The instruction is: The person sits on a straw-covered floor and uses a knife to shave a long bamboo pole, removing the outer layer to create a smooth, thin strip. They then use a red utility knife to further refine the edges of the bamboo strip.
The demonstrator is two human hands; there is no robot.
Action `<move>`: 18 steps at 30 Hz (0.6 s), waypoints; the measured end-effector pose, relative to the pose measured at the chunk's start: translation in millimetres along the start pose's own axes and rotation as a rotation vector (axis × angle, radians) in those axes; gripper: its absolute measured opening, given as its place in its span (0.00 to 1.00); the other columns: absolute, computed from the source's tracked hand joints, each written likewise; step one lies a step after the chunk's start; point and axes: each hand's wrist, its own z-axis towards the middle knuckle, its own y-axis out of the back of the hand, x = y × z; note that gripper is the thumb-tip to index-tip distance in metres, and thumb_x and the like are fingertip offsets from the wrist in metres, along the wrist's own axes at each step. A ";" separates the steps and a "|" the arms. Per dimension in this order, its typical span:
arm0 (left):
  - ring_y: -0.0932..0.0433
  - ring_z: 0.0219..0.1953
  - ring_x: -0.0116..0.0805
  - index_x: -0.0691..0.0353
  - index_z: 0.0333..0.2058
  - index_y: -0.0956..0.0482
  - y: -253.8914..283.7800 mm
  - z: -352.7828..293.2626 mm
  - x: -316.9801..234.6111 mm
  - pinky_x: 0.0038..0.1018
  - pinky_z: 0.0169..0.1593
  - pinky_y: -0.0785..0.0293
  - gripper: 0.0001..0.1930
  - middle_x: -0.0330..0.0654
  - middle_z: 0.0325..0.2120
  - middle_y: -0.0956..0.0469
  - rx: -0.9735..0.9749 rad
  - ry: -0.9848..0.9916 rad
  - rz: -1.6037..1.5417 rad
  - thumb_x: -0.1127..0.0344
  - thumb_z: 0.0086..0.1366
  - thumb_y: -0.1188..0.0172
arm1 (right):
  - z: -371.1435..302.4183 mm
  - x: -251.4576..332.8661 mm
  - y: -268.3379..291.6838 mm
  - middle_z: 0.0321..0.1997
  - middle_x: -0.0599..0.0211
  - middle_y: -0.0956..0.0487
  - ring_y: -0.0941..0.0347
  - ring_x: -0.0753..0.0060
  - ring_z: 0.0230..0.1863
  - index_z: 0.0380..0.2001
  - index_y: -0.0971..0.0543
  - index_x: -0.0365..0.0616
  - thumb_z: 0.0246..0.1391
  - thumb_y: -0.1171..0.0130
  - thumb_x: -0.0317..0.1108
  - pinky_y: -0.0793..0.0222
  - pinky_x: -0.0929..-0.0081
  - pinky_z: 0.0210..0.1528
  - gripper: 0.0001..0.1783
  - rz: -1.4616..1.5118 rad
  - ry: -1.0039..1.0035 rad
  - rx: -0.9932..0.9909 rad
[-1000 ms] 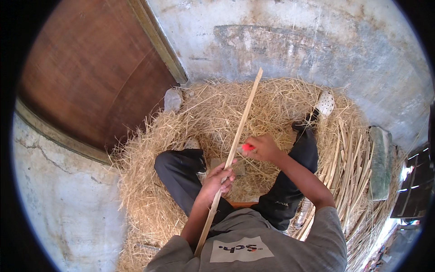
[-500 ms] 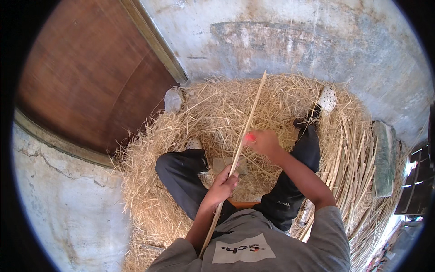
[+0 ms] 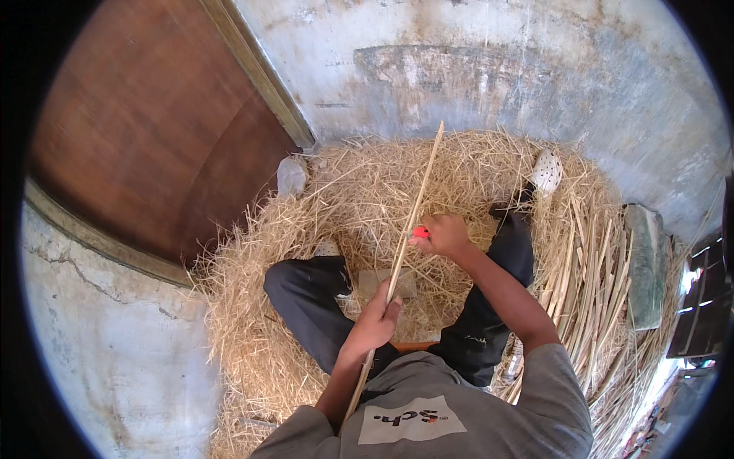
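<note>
A long, pale, split wooden or bamboo strip (image 3: 423, 187) slants from beside my left side up toward the far wall. My left hand (image 3: 375, 323) is closed around its lower middle part, with the thumb along the strip. My right hand (image 3: 449, 234) is closed on a small red tool (image 3: 420, 231), held against or very close to the strip above my left hand. The tool's blade, if it has one, is too small to make out. Thin shavings (image 3: 382, 180) lie heaped beneath the strip and around my legs.
A bundle of similar strips (image 3: 589, 275) lies at my right, with a greenish stone slab (image 3: 644, 268) beyond. A flat block (image 3: 373, 283) sits between my legs. A brown door (image 3: 160, 130) stands at the left, and a stained wall (image 3: 474, 76) rises ahead.
The strip's far end and my left hand have shifted slightly left. My right hand, smeared by motion before, now shows sharper, with the red tool still at the strip.
</note>
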 end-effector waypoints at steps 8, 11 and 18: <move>0.35 0.34 0.24 0.64 0.58 0.38 11.8 -12.2 1.3 0.23 0.40 0.34 0.19 0.37 0.30 0.33 0.049 0.122 -0.087 0.72 0.69 0.54 | 13.1 -12.8 -17.5 0.11 0.64 0.29 0.30 0.60 0.11 0.17 0.28 0.45 0.44 0.48 0.73 0.36 0.63 0.16 0.37 -0.047 0.120 -0.042; 0.35 0.33 0.23 0.64 0.57 0.38 13.9 -15.2 2.7 0.23 0.39 0.34 0.18 0.36 0.29 0.34 0.038 0.104 -0.096 0.71 0.69 0.54 | 16.5 -10.9 -21.4 0.10 0.64 0.29 0.30 0.60 0.11 0.17 0.28 0.45 0.44 0.50 0.75 0.37 0.63 0.16 0.38 -0.040 0.156 -0.081; 0.37 0.33 0.23 0.63 0.60 0.40 19.4 -22.2 -3.6 0.21 0.39 0.36 0.21 0.34 0.30 0.36 0.109 0.239 -0.186 0.71 0.69 0.53 | 29.5 -44.2 -24.2 0.17 0.54 0.25 0.26 0.52 0.21 0.22 0.24 0.42 0.53 0.54 0.68 0.32 0.56 0.25 0.35 -0.069 -0.170 0.030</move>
